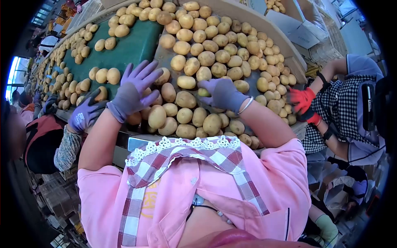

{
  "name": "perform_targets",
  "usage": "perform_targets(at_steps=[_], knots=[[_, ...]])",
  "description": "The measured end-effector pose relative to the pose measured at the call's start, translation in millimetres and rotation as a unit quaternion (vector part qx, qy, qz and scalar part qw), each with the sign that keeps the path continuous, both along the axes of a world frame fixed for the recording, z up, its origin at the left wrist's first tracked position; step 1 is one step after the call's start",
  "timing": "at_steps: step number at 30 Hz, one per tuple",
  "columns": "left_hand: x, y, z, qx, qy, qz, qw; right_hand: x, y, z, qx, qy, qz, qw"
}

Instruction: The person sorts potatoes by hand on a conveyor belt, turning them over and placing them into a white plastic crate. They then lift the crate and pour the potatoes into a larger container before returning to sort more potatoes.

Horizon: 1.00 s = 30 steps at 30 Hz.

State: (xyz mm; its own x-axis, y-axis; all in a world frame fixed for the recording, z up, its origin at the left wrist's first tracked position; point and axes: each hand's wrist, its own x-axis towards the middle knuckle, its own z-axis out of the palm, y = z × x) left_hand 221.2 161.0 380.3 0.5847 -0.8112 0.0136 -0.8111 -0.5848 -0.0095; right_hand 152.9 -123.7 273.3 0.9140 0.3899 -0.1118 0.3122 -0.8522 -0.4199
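Note:
Both my hands wear purple and grey gloves. My left hand [134, 89] is held over the near end of the green belt [142, 43], its fingers spread, with nothing in it. Round potatoes [185, 99] lie just to its right. My right hand [223, 94] has its fingers around a greenish potato [204, 92] in the middle of the pile; part of that potato is hidden by the glove. More potatoes lie touching each other on all sides of this hand.
A co-worker's purple-gloved hand [86, 113] is close to my left arm. Another person's red-gloved hands [304, 103] are at the right end of the pile. A raised wall [285, 39] borders the far side, with a cardboard box [295, 31] beyond it.

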Motion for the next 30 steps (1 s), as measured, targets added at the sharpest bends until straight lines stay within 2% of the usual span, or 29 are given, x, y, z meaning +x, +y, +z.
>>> perform_targets(at_steps=[1,2,4,6,7,8,9,10,11,12,13,15,16,17,18,19,20,21,22,23,25,29,30], knots=[[0,9,-3,-0.026,0.007,0.021,0.999,1,-10,1,0.141,-0.030,-0.029,0.989],[3,20,-10,-0.056,0.012,0.038,0.998,3,-26,6,0.347,0.066,-0.089,0.931],[-1,31,-15,-0.079,0.022,0.056,0.995,5,-50,65,0.596,0.136,-0.135,0.780],[-6,28,-20,-0.118,0.044,0.079,0.989,0,-65,128,0.670,-0.031,-0.149,0.726],[-8,23,-17,-0.108,0.033,0.096,0.989,-2,-73,146,0.627,-0.176,-0.177,0.738],[-10,21,-15,-0.102,0.022,0.097,0.990,-4,-81,163,0.607,-0.333,-0.152,0.705],[-11,20,-13,-0.098,0.008,0.099,0.990,-5,-88,179,0.560,-0.485,-0.141,0.657],[-11,17,-11,-0.094,-0.007,0.101,0.990,0,-92,194,0.560,-0.614,-0.095,0.548],[-13,16,-7,-0.081,-0.004,0.107,0.991,-1,-98,216,0.501,-0.656,-0.029,0.564],[-14,15,-6,-0.067,0.006,0.111,0.991,9,-108,225,0.445,-0.702,-0.001,0.556],[-13,13,-6,-0.066,0.011,0.111,0.992,39,-126,221,0.363,-0.733,-0.026,0.575],[-20,12,-8,-0.055,0.026,0.112,0.992,138,-168,184,0.165,-0.702,-0.145,0.678],[-21,10,-8,-0.052,0.028,0.112,0.992,174,-171,153,0.107,-0.634,-0.192,0.741],[-18,11,-3,-0.050,0.022,0.113,0.992,181,-150,122,0.058,-0.510,-0.294,0.806],[-17,12,-7,-0.067,0.021,0.106,0.992,183,-130,102,0.038,-0.459,-0.261,0.848],[-15,14,-7,-0.068,0.011,0.103,0.992,183,-110,76,0.093,-0.468,-0.190,0.858],[-18,15,-11,-0.068,0.011,0.104,0.992,173,-84,53,0.113,-0.404,-0.168,0.892],[-19,14,-9,-0.074,0.011,0.101,0.992,166,-64,23,0.132,-0.411,-0.101,0.896],[-18,12,-6,-0.077,0.015,0.096,0.992,141,-44,7,0.103,-0.290,-0.065,0.949],[-16,13,-8,-0.074,0.013,0.092,0.993,112,-23,-19,0.019,-0.309,-0.050,0.950],[-14,14,-9,-0.079,0.016,0.086,0.993,78,-16,-37,0.035,-0.286,-0.055,0.956],[-13,18,-11,-0.081,0.022,0.083,0.993,-23,-51,-18,-0.033,-0.176,0.033,0.983],[-11,20,-14,-0.083,0.034,0.080,0.993,-44,-67,-49,0.046,-0.145,-0.006,0.988]])
